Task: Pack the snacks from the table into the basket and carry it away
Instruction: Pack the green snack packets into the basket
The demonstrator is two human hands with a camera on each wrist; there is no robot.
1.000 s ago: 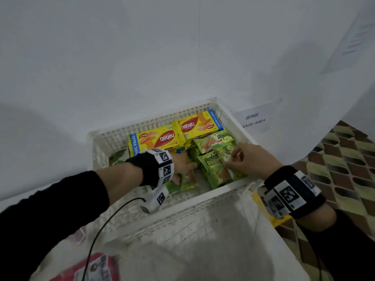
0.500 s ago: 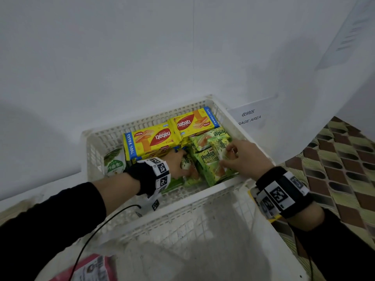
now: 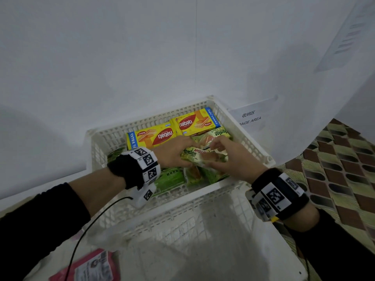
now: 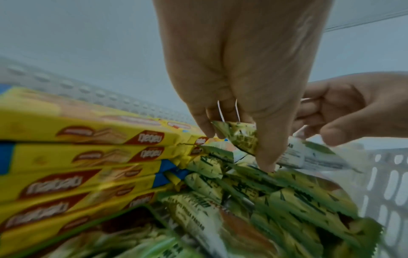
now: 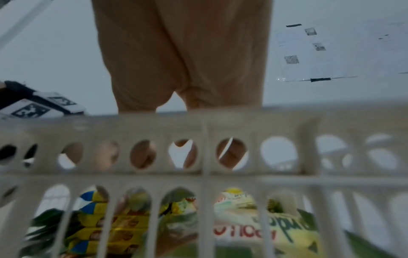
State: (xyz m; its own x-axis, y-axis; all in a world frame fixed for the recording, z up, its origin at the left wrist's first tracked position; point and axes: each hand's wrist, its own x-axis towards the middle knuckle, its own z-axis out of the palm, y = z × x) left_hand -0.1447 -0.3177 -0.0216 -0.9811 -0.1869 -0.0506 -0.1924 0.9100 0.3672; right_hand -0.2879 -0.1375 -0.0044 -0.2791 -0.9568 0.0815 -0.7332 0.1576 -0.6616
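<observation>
Both hands down in the basket (image 3: 205, 190), over the snacks. Left hand (image 3: 172, 153) pinching one end of a green pandan pack (image 3: 199, 156), thumb and fingers closed on its crimped edge (image 4: 240, 137); right hand (image 3: 231, 157) curled on the other end of that same pack, fingers (image 4: 331, 122) bent round it. Pack lifted just above more green packs (image 3: 203, 173) heaped in the right half of the basket. Yellow wafer boxes (image 3: 154, 136) stacked along the far wall, a second stack (image 3: 194, 122) beside it toward the far right corner. Basket set against a white wall, a paper sign (image 3: 250, 116) just beside its right corner. From the right wrist, mostly the basket's slotted side (image 5: 205, 125), packs blurred behind it. Pink packet (image 3: 91, 266) lying near the lower left, blurred.
</observation>
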